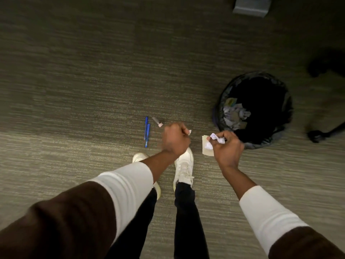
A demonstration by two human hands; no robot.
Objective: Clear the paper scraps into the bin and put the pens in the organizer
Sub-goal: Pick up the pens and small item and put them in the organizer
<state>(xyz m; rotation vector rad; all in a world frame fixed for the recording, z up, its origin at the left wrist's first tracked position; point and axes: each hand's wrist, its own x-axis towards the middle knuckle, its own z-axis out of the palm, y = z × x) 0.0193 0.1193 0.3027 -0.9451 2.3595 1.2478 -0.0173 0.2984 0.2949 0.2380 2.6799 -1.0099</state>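
Looking down at grey carpet (93, 71); round bin (220, 109) w/ black liner at right, crumpled paper and scraps (234, 114) lying inside. Two arms in brown-over-white sleeves reaching fwd above white shoes (183, 165). Left hand (174, 140) closed in a fist around a small white scrap (189, 132) poking out by the fingers. Right hand (226, 148) just beside bin's near edge, pinching crumpled white paper (214, 137) plus a pale yellow note (206, 150). On floor left of left hand: two blue pens (147, 131) lying side by side, touching; small grey-and-pink item (157, 122) just beside them, too blurred to identify.
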